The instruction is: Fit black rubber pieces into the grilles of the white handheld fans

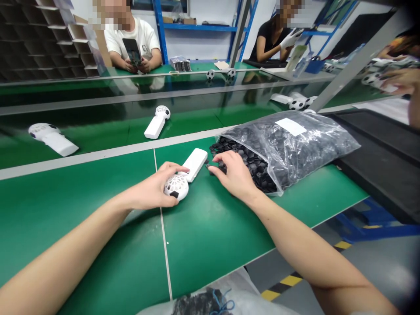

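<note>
My left hand (159, 186) grips the round, football-patterned head of a white handheld fan (196, 164), which lies on the green table with its handle pointing away to the right. To the right, my right hand (234, 175) is at the open mouth of a clear plastic bag (315, 135) full of small black pieces (262, 175). Its thumb and forefinger are apart, and a few black pieces sit close to the fingertips. Whether the fingers hold one of them cannot be made out.
Beyond the table edge, a green conveyor (114, 127) carries one white fan (157, 122) and another (54, 138) at the left. More fans lie at the right. Black trays (377, 148) stand right of the bag. People sit across the line; another person's hand (402, 83) is at far right.
</note>
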A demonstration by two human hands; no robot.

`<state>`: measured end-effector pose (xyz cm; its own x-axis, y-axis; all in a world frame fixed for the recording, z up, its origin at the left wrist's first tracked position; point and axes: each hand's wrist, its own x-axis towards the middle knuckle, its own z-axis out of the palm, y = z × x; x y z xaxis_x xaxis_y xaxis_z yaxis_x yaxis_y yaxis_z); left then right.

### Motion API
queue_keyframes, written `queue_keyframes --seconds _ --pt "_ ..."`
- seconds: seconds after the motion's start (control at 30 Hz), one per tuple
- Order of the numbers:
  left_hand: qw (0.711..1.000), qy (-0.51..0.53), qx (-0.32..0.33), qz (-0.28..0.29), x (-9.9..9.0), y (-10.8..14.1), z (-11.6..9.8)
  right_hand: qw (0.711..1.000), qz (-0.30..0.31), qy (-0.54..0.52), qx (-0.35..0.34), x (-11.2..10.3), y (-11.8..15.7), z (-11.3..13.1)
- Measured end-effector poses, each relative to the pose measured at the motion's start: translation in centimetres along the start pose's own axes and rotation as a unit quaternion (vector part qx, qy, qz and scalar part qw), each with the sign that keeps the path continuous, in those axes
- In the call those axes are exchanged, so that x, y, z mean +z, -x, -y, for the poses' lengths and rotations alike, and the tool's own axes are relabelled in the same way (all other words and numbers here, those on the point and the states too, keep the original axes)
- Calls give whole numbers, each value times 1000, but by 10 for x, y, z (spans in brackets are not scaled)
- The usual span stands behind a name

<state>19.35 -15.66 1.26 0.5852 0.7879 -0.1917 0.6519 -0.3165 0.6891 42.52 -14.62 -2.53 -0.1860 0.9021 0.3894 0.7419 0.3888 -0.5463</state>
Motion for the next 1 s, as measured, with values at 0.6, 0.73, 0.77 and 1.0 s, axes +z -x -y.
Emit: queue_keyframes --seconds 0.6,0.73,0.77,1.0 --pt "999 -31 -28 3 -6 6 -2 963 60 264 -12 -7 2 -8" --pt "999 -19 -33 -8 -6 8 -1 992 -5 102 -72 -2 5 -6" --pt "999 -19 -32 -13 -5 9 -1 994 0 63 -89 0 6 -5" --pt "999 -26 -32 -17 -4 9 -1 994 25 73 -76 2 9 1"
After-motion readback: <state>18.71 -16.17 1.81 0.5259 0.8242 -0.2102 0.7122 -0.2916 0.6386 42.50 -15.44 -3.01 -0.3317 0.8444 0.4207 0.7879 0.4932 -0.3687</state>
